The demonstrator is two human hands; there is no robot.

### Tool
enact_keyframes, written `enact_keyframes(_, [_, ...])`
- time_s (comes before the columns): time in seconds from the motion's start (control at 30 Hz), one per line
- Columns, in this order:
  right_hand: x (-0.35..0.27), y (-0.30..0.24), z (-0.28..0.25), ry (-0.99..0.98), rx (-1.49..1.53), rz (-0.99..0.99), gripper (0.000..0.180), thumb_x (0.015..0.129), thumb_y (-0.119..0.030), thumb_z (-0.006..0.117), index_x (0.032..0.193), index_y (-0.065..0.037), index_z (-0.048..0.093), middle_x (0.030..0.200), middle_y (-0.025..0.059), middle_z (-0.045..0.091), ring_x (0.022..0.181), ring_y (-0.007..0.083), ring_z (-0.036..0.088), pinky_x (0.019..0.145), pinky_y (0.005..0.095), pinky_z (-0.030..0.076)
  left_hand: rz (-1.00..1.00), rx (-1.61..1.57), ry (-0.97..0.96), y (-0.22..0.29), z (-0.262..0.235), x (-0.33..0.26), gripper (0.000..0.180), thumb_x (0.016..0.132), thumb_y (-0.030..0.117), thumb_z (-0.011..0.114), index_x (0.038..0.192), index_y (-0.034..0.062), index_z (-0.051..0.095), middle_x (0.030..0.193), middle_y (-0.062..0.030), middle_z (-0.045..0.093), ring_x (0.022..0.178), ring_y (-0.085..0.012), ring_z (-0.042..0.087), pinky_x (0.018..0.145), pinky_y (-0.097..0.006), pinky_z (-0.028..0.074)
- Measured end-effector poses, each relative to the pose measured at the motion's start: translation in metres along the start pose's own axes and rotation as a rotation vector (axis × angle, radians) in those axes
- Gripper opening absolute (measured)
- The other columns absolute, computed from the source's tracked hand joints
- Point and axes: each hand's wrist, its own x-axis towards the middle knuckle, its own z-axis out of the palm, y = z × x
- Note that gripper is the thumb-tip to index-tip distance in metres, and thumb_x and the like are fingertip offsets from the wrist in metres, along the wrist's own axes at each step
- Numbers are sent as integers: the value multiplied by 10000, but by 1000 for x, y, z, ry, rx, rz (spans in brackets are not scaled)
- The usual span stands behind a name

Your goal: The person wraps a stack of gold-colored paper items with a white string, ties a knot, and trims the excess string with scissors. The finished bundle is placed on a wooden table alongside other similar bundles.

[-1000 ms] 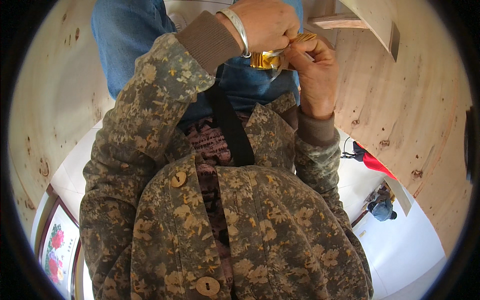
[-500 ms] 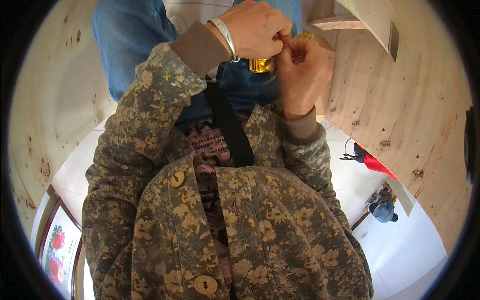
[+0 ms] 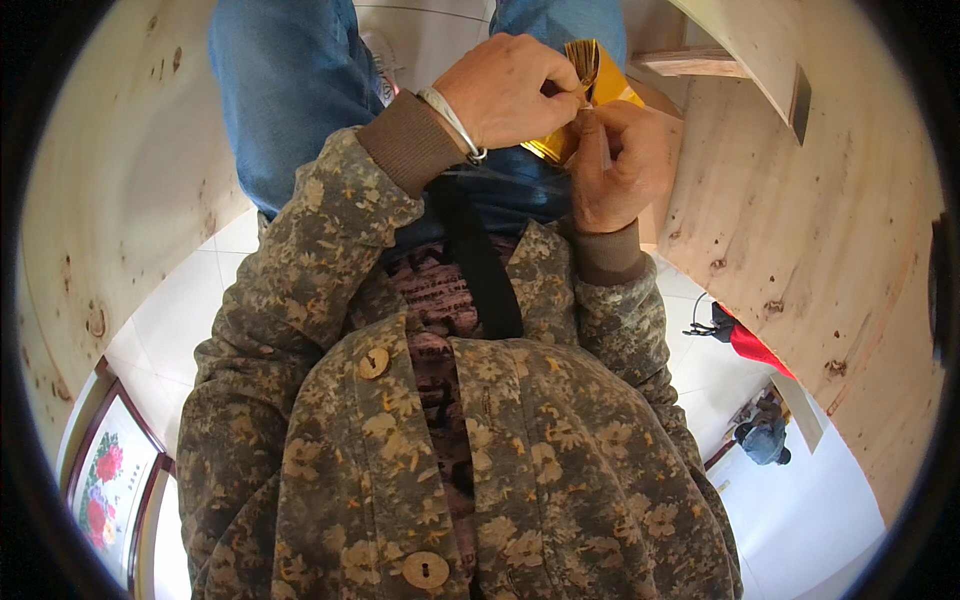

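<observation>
My left hand (image 3: 510,90), with a silver bracelet (image 3: 455,125) at its wrist, is closed in a pinch. Its fingertips meet those of my right hand (image 3: 625,160), also closed, thumb against fingers. A tiny pale bit shows between the two pinches, too small to name. Right behind the fingers is a shiny gold foil bundle (image 3: 612,85) with fine strips at its upper end. Its lower corner comes out beneath my left hand, over my lap. My hands hide its middle, and I cannot tell whether my right hand grips it.
A brown cardboard box (image 3: 655,205) stands behind my right hand. Wooden panels (image 3: 790,220) rise on both sides, with a wooden ledge (image 3: 695,62) at the upper right. My jeans-clad legs (image 3: 285,100) are below the hands. A red and black item (image 3: 750,340) lies at the right.
Both hands and the gold foil bundle sit slightly lower and further right in the picture. More of the gold foil shows above my fingers now. The fingertips stay together.
</observation>
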Motion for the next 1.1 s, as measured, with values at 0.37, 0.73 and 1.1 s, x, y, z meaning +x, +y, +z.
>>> enact_keyframes(0.37, [-6,9,10,27,229,54,157,764,14,760,846,-49,643,872,110,692,749,231,690,641,295,539,-7,-70,78,-3,4,-13,192,875,214,675,947,50,744,894,-121,722,811,-252,691,732,-350,540])
enact_keyframes(0.73, [-4,10,8,44,205,-108,136,740,70,755,801,-7,661,852,154,720,776,233,717,700,280,552,-213,-442,19,-7,11,-17,253,923,195,678,1068,-8,719,928,-114,730,843,-144,688,737,-262,549])
enact_keyframes(1.1, [-8,14,8,-11,343,-25,126,759,74,733,803,-2,643,891,152,731,790,222,715,716,275,548,-448,-771,61,-14,26,-18,339,821,259,803,1048,15,743,997,-134,731,872,-189,711,819,-284,575])
